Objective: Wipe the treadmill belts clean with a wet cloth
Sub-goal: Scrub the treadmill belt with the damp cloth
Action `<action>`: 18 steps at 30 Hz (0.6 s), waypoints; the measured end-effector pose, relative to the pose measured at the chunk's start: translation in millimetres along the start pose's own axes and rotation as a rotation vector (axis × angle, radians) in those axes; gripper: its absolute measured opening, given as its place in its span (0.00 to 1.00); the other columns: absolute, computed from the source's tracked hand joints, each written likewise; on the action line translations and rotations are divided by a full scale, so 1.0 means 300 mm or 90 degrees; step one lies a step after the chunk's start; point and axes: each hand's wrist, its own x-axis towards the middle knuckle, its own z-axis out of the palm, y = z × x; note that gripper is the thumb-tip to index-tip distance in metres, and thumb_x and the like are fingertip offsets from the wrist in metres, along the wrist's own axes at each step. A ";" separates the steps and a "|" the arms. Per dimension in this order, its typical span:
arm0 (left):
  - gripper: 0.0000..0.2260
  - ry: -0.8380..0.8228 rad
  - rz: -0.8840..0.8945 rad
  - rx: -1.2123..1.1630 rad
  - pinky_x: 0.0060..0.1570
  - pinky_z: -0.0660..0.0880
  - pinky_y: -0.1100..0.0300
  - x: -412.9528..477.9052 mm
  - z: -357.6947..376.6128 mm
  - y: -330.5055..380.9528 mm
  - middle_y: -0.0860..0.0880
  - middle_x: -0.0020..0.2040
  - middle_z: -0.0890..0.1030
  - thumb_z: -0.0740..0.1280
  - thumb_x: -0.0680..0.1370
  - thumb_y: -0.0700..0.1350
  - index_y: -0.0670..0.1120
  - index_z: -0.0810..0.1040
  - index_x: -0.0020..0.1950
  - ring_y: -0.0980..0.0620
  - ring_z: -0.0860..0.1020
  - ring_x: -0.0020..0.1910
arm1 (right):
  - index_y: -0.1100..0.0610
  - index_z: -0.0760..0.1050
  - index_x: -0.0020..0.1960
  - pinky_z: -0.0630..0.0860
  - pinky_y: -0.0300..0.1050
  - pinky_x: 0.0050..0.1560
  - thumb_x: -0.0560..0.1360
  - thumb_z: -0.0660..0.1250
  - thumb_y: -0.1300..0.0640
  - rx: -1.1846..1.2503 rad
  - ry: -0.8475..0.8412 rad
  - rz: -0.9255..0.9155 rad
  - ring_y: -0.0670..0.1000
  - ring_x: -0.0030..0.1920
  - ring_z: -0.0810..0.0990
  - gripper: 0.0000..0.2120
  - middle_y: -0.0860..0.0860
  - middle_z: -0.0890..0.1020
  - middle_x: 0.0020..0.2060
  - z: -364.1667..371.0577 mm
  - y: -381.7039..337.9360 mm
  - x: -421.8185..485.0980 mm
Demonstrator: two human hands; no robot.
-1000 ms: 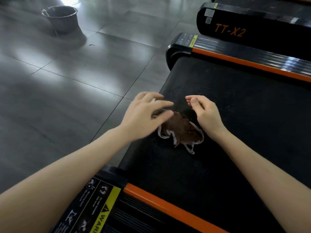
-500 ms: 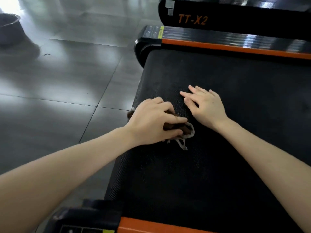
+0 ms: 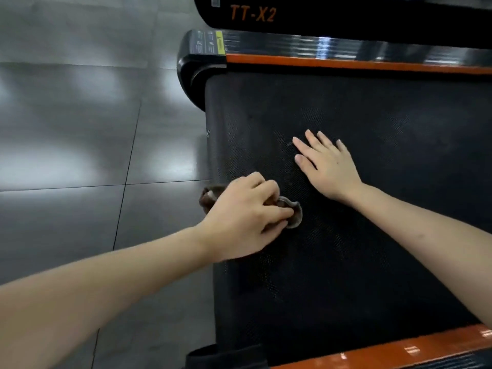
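Left grip (image 3: 247,217) curled round cloth (image 3: 209,198), now overhanging belt (image 3: 372,262) edge; right grip (image 3: 328,166) still flat, fingers straight.

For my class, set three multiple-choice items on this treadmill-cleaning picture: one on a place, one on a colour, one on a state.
1. Where is the cloth? A in a bucket; B over a shoulder; C on the belt, near its edge.
2. What colour is the stripe beside the belt? A green; B orange; C white.
3. How is the right hand? A flat on the belt, fingers straight; B clenched in a fist; C gripping the cloth.
Answers: 1 C, the left hand grips it on the belt; 2 B, the stripe is orange; 3 A, its palm lies down, fingers spread.
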 end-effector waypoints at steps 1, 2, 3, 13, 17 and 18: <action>0.09 -0.003 0.002 0.014 0.35 0.72 0.51 0.010 0.002 -0.020 0.45 0.41 0.76 0.66 0.74 0.50 0.49 0.84 0.46 0.45 0.71 0.38 | 0.47 0.55 0.77 0.47 0.58 0.74 0.80 0.42 0.40 0.001 0.002 0.001 0.54 0.77 0.50 0.27 0.52 0.55 0.77 0.000 -0.004 -0.004; 0.09 0.005 -0.025 0.043 0.34 0.71 0.50 0.037 0.007 -0.061 0.45 0.40 0.76 0.66 0.74 0.52 0.50 0.84 0.45 0.44 0.72 0.39 | 0.47 0.56 0.77 0.47 0.58 0.74 0.78 0.39 0.39 0.007 0.003 0.002 0.54 0.77 0.50 0.30 0.52 0.55 0.77 -0.002 -0.007 -0.006; 0.11 0.023 -0.075 0.075 0.34 0.72 0.50 0.079 0.016 -0.117 0.45 0.40 0.75 0.65 0.74 0.54 0.51 0.85 0.45 0.43 0.72 0.39 | 0.47 0.56 0.77 0.47 0.57 0.74 0.75 0.36 0.37 0.015 0.006 0.002 0.54 0.77 0.51 0.33 0.52 0.56 0.77 -0.003 -0.008 -0.008; 0.19 -0.012 -0.374 0.182 0.44 0.69 0.50 0.376 0.077 -0.463 0.46 0.46 0.74 0.63 0.73 0.66 0.56 0.83 0.53 0.42 0.71 0.47 | 0.44 0.54 0.76 0.40 0.56 0.75 0.78 0.36 0.36 0.047 0.002 -0.002 0.51 0.77 0.49 0.29 0.49 0.55 0.76 0.006 0.006 -0.016; 0.16 0.037 -0.268 0.150 0.38 0.70 0.52 0.291 0.087 -0.413 0.46 0.42 0.74 0.64 0.72 0.63 0.55 0.84 0.48 0.43 0.71 0.41 | 0.45 0.56 0.75 0.43 0.59 0.75 0.80 0.36 0.37 0.036 -0.008 0.004 0.53 0.77 0.51 0.28 0.50 0.58 0.76 -0.003 0.000 -0.017; 0.16 0.030 -0.261 0.150 0.37 0.70 0.53 0.293 0.087 -0.419 0.46 0.41 0.74 0.64 0.72 0.62 0.55 0.84 0.48 0.43 0.71 0.40 | 0.45 0.56 0.75 0.44 0.59 0.75 0.80 0.37 0.38 0.037 -0.014 0.006 0.53 0.77 0.52 0.28 0.50 0.58 0.76 -0.005 -0.001 -0.017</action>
